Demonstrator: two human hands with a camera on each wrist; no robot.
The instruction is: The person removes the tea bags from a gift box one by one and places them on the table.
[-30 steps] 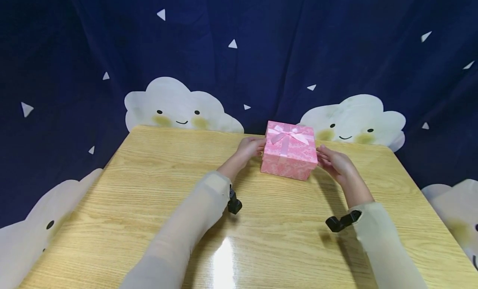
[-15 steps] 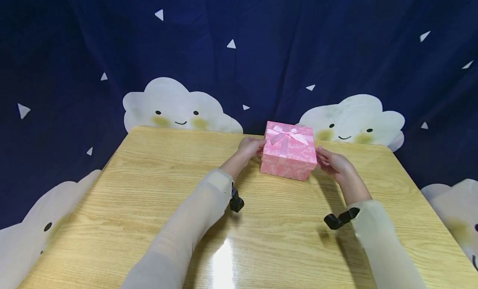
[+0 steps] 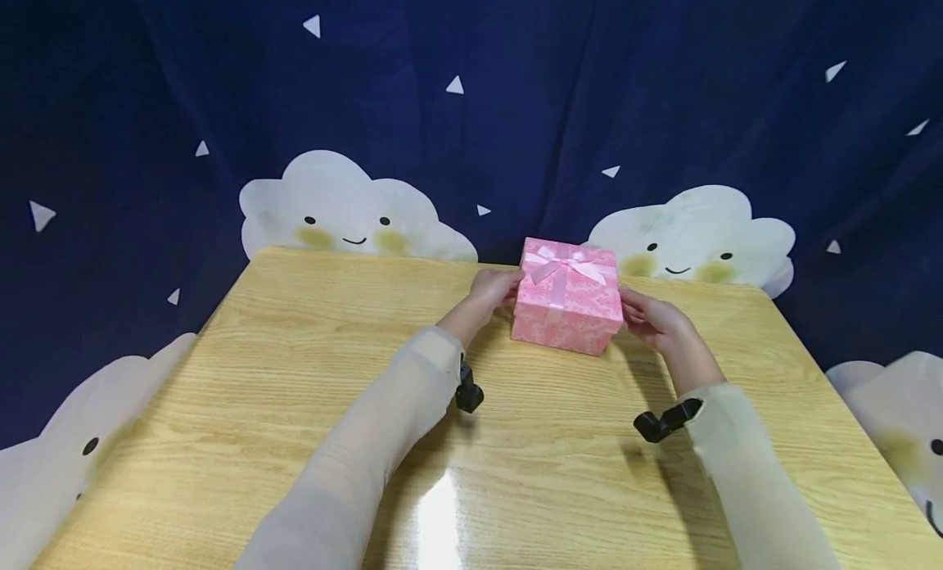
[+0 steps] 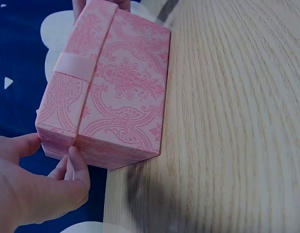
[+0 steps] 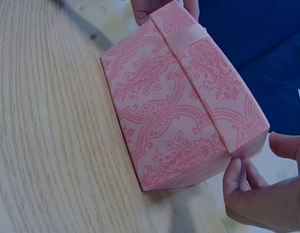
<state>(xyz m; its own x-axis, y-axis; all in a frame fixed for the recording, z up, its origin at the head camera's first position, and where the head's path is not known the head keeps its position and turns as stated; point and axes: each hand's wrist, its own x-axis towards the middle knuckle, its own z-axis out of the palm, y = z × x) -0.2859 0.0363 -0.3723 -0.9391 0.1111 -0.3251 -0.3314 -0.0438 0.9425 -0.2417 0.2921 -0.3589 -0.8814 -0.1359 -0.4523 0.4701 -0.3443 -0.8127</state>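
Observation:
A pink patterned gift box stands on the wooden table near its far edge. Its lid sits on it, tied with a pale pink ribbon bow. My left hand is at the box's left side; in the left wrist view its thumb touches the lid's corner and its curled fingertips meet the lid's lower rim. On the opposite side, my right hand has bent fingertips at the lid's rim, with the thumb right by the lid's end in the right wrist view. Inside the box is hidden.
The wooden table stretches to both sides and in front of the box. Behind it hangs a dark blue curtain with white triangles and smiling clouds. Black wrist cameras project from the cuffs of both pale sleeves.
My right hand has come slightly left, closer against the box's side. The left hand has stayed at the lid's edge. The box keeps its place with the lid on.

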